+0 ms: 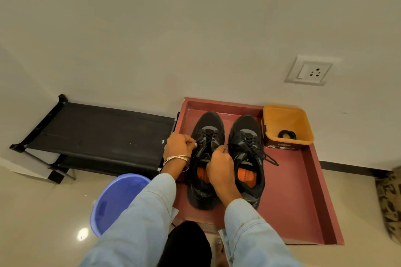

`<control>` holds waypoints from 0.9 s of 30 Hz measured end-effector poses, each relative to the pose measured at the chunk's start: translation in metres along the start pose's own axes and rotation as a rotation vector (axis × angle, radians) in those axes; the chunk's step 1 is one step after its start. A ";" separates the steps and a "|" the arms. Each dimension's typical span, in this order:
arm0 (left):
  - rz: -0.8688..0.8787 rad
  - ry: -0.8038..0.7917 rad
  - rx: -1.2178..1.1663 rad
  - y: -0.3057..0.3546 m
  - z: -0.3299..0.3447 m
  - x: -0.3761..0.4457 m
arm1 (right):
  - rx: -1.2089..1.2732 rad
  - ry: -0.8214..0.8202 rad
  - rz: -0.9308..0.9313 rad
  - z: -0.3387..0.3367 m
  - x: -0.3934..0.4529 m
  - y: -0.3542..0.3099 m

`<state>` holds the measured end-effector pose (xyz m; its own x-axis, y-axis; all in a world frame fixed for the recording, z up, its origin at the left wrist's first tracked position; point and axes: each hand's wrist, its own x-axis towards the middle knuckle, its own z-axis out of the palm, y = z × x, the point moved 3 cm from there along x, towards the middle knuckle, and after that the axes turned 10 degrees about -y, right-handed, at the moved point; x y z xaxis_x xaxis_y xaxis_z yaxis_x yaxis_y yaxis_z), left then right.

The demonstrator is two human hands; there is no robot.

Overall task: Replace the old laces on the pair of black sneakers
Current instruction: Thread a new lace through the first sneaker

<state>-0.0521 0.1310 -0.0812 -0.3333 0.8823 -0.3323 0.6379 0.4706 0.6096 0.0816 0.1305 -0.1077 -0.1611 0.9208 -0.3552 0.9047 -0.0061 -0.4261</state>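
Left hand (179,145): fingers curled, pinching the black lace (207,138) at the left edge of the left black mesh sneaker (205,158).
Left sneaker: stood toe to the wall on the shallow red tray (293,191), lace crossings intact.
Right hand (220,165): curled on the same lace at the tongue, near the other hand.
Advice: each hand would do best loosening one crossing at a time from the top eyelets, pulling evenly.
Right black mesh sneaker (247,154): just beside, laced, bow loose.
Orange square plastic tub (287,123): held a dark coil, possibly new laces.
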 end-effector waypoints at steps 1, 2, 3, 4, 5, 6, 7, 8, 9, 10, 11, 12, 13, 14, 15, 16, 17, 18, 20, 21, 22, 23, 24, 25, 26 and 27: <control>0.005 0.008 -0.004 -0.001 -0.001 0.000 | 0.002 0.003 0.004 0.000 0.000 0.000; 0.005 0.011 0.010 0.000 -0.002 0.000 | 0.005 0.008 0.005 0.000 0.000 0.000; 0.001 0.013 0.040 0.001 -0.003 0.000 | 0.007 0.012 0.006 0.001 -0.001 -0.001; -0.008 0.015 0.088 0.003 -0.005 0.000 | 0.008 0.014 0.004 0.001 -0.001 -0.001; -0.010 0.026 0.139 0.005 -0.007 0.000 | 0.009 0.017 0.002 0.000 -0.002 -0.002; -0.009 0.043 0.167 0.009 -0.010 -0.001 | 0.011 0.025 -0.001 -0.001 -0.002 -0.002; -0.004 0.059 0.160 0.011 -0.013 -0.001 | 0.010 0.029 0.001 -0.001 -0.002 -0.002; 0.003 0.080 0.108 0.013 -0.017 -0.001 | 0.004 0.033 0.003 -0.001 -0.003 -0.002; 0.009 0.095 0.003 0.015 -0.021 -0.001 | -0.009 0.035 0.003 -0.002 -0.003 -0.002; 0.021 0.104 -0.131 0.017 -0.027 -0.002 | -0.023 0.040 0.001 -0.002 -0.004 -0.002; 0.039 0.100 -0.262 0.021 -0.033 -0.004 | -0.039 0.038 0.003 -0.003 -0.005 -0.003; 0.063 0.091 -0.369 0.026 -0.040 -0.006 | -0.048 0.032 0.001 -0.004 -0.005 -0.004; 0.087 0.077 -0.458 0.032 -0.046 -0.010 | -0.051 0.011 0.000 -0.004 -0.005 -0.004; 0.113 0.057 -0.539 0.037 -0.053 -0.014 | -0.048 -0.019 -0.004 -0.006 -0.004 -0.004; 0.139 0.032 -0.618 0.043 -0.060 -0.018 | -0.045 -0.058 -0.012 -0.011 -0.005 -0.005; 0.163 0.004 -0.688 0.049 -0.066 -0.022 | -0.034 -0.083 -0.038 -0.018 -0.004 -0.007; 0.182 -0.030 -0.750 0.056 -0.071 -0.027 | 0.010 -0.080 -0.076 -0.027 -0.005 -0.008; 0.192 -0.066 -0.804 0.062 -0.076 -0.032 | 0.114 -0.058 -0.125 -0.038 -0.007 -0.010; 0.188 -0.144 -0.888 0.074 -0.082 -0.042 | 0.488 -0.069 -0.195 -0.060 -0.018 -0.019; 0.176 -0.182 -0.923 0.079 -0.083 -0.046 | 0.715 -0.121 -0.229 -0.071 -0.025 -0.026; 0.162 -0.219 -0.969 0.083 -0.084 -0.049 | 0.921 -0.197 -0.276 -0.080 -0.033 -0.033; 0.147 -0.246 -1.022 0.086 -0.083 -0.051 | 1.045 -0.273 -0.315 -0.087 -0.039 -0.040; 0.133 -0.266 -1.082 0.089 -0.083 -0.053 | 1.094 -0.330 -0.346 -0.093 -0.046 -0.046; 0.121 -0.276 -1.139 0.090 -0.082 -0.053 | 1.100 -0.364 -0.355 -0.097 -0.049 -0.049; 0.117 -0.273 -1.190 0.091 -0.082 -0.052 | 1.084 -0.369 -0.339 -0.100 -0.051 -0.050; 0.115 -0.253 -1.233 0.091 -0.082 -0.050 | 1.055 -0.350 -0.314 -0.100 -0.050 -0.048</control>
<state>-0.0344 0.1301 0.0495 -0.0903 0.9565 -0.2775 -0.4602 0.2071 0.8633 0.0861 0.1238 0.0140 -0.5704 0.7820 -0.2513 0.0522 -0.2708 -0.9612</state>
